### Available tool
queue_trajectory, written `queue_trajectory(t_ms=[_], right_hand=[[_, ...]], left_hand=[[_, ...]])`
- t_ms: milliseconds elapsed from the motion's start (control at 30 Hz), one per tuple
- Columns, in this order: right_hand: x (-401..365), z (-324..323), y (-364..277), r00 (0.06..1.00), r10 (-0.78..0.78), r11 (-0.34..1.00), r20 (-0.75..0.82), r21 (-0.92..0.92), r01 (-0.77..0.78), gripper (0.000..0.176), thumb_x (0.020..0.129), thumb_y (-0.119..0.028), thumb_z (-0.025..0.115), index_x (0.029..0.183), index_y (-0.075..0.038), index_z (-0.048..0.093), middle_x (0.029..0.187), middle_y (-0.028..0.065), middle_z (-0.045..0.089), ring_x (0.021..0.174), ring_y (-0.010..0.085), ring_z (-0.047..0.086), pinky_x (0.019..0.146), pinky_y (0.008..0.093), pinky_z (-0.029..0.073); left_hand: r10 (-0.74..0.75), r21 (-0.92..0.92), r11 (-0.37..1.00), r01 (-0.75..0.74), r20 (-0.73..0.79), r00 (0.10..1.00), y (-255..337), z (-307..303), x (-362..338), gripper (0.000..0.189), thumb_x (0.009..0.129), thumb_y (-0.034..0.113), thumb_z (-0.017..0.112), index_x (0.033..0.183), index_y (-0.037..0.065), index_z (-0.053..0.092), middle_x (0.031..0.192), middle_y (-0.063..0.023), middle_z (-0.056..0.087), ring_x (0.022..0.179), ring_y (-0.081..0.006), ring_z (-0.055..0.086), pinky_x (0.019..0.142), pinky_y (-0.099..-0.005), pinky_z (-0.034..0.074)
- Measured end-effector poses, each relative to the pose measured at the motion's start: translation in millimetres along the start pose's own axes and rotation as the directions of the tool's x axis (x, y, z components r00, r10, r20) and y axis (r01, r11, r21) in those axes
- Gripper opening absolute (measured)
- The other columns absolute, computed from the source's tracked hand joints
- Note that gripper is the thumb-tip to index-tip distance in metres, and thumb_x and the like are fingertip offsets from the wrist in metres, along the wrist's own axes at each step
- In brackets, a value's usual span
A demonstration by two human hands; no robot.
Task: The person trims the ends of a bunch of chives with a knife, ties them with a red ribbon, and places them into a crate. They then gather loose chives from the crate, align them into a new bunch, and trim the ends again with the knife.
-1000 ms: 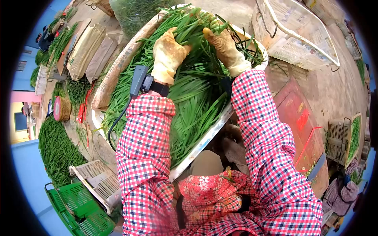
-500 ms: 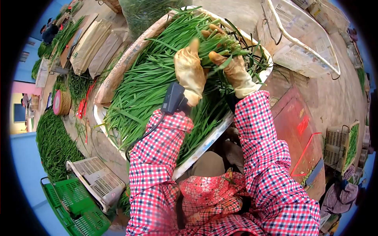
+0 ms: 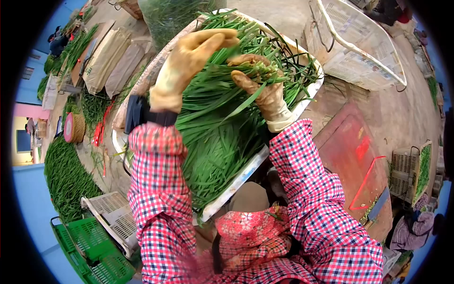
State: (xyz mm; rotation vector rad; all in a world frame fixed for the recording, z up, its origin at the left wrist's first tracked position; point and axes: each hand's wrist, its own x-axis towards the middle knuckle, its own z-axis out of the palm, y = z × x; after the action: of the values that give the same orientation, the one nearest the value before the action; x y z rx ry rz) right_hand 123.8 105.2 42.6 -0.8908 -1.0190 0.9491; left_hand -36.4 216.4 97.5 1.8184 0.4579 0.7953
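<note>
Fingers half-curled, our right hand is holding green stalks at one o'clock, ideally aligning ends; our left hand, at eleven, is showing near-straight fingers, hold unclear.

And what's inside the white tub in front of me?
Long green leaves, partly hidden by your left hand and right hand, fill the white tub. The leaves cover its floor; anything underneath can't be seen.

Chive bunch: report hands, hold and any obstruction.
Right hand holding chive bunch near one end. Left hand above white tub, grip unclear. Loose chives crowd around the bunch.
</note>
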Motion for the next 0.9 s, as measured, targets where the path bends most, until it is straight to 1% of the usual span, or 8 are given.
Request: queue_trajectory(t_ms=[233, 333, 433, 500, 533, 667, 767, 900], right_hand=[[-7.7, 3.1, -3.5, 0.984, -0.176, 0.954, 0.012, -0.244, 0.174, 0.021, 0.078, -0.004, 0.077, 0.097, -0.003, 0.067, 0.096, 0.0045, 0.07, 0.086, 0.0111, 0.062, 0.078, 0.0268, 0.053], [-20.2, 9.3, -7.8, 0.993, -0.061, 0.975, -0.098, -0.217, 0.038, 0.02, 0.076, -0.005, 0.077, 0.093, -0.003, 0.067, 0.092, 0.0039, 0.069, 0.089, 0.0131, 0.062, 0.078, 0.0285, 0.052], [-23.0, 16.0, -11.7, 0.988, -0.147, 0.965, -0.043, -0.225, 0.133, 0.031, 0.073, -0.01, 0.079, 0.099, -0.003, 0.065, 0.087, 0.0064, 0.069, 0.08, 0.0173, 0.066, 0.071, 0.03, 0.054], [-17.0, 14.3, -18.8, 0.933, -0.359, 0.919, 0.022, -0.167, 0.357, 0.029, 0.076, -0.01, 0.078, 0.101, -0.003, 0.064, 0.091, 0.0076, 0.07, 0.077, 0.0165, 0.068, 0.069, 0.027, 0.057], [-18.1, 16.1, -28.5, 0.964, -0.265, 0.964, -0.021, -0.015, 0.265, 0.026, 0.079, -0.008, 0.076, 0.101, -0.002, 0.064, 0.091, 0.0079, 0.07, 0.079, 0.0169, 0.068, 0.07, 0.0267, 0.058], [-21.4, -4.7, -72.1, 0.992, -0.123, 0.962, -0.037, 0.239, 0.129, 0.017, 0.082, 0.003, 0.067, 0.099, 0.0, 0.065, 0.096, 0.0112, 0.069, 0.088, 0.0227, 0.067, 0.082, 0.0343, 0.055], [-24.7, -16.8, -103.2, 0.967, -0.095, 0.99, -0.235, 0.079, 0.117, 0.024, 0.081, -0.016, 0.062, 0.099, -0.001, 0.064, 0.098, 0.0159, 0.067, 0.095, 0.0276, 0.064, 0.09, 0.0418, 0.05], [-13.7, -54.1, -144.7, 0.911, -0.25, 0.963, -0.329, 0.009, 0.268, 0.029, 0.083, -0.022, 0.058, 0.1, 0.001, 0.066, 0.104, 0.0177, 0.067, 0.101, 0.0286, 0.064, 0.098, 0.0429, 0.048]], left_hand=[[-0.082, 0.097, 0.995, 0.03, 0.599, 0.796, -57.8, 24.2, 43.0, 0.061, 0.1, 0.055, 0.04, 0.122, 0.001, 0.06, 0.123, -0.0098, 0.064, 0.111, -0.0177, 0.058, 0.097, -0.0302, 0.045], [-0.371, 0.03, 0.883, 0.469, 0.658, 0.656, -69.0, 14.5, 43.8, 0.056, 0.1, 0.041, 0.052, 0.137, 0.0, 0.041, 0.145, -0.0098, 0.046, 0.125, -0.0184, 0.05, 0.102, -0.0317, 0.043], [-0.337, 0.072, 0.925, 0.374, 0.611, 0.716, -102.0, 11.1, 30.8, 0.04, 0.106, 0.024, 0.038, 0.137, 0.002, 0.049, 0.135, -0.0068, 0.057, 0.118, -0.0142, 0.055, 0.097, -0.0249, 0.046], [-0.222, -0.478, 0.558, 0.679, 0.702, 0.677, -129.0, 19.6, 24.2, 0.034, 0.1, 0.022, 0.054, 0.129, 0.005, 0.058, 0.14, -0.006, 0.052, 0.114, -0.0142, 0.056, 0.094, -0.0253, 0.045], [-0.356, -0.295, 0.647, 0.703, 0.699, 0.62, -111.1, 17.9, 27.1, 0.032, 0.099, 0.021, 0.056, 0.127, 0.006, 0.061, 0.143, -0.0067, 0.049, 0.118, -0.0151, 0.054, 0.095, -0.0258, 0.045], [-0.374, -0.019, 0.879, 0.476, 0.593, 0.714, -113.4, 22.2, 14.0, 0.045, 0.087, 0.036, 0.071, 0.123, 0.009, 0.066, 0.15, -0.0157, 0.04, 0.131, -0.0246, 0.047, 0.108, -0.0373, 0.037], [-0.193, -0.514, 0.598, 0.615, 0.651, 0.734, -181.9, 17.0, 0.1, 0.051, 0.098, 0.023, 0.053, 0.144, 0.006, 0.042, 0.156, -0.0145, 0.03, 0.132, -0.0287, 0.046, 0.106, -0.0391, 0.04], [-0.225, -0.338, 0.867, 0.365, 0.388, 0.894, -166.0, 30.3, -17.0, 0.042, 0.096, 0.021, 0.056, 0.135, 0.006, 0.051, 0.14, -0.0119, 0.044, 0.119, -0.0234, 0.052, 0.099, -0.0351, 0.043]])
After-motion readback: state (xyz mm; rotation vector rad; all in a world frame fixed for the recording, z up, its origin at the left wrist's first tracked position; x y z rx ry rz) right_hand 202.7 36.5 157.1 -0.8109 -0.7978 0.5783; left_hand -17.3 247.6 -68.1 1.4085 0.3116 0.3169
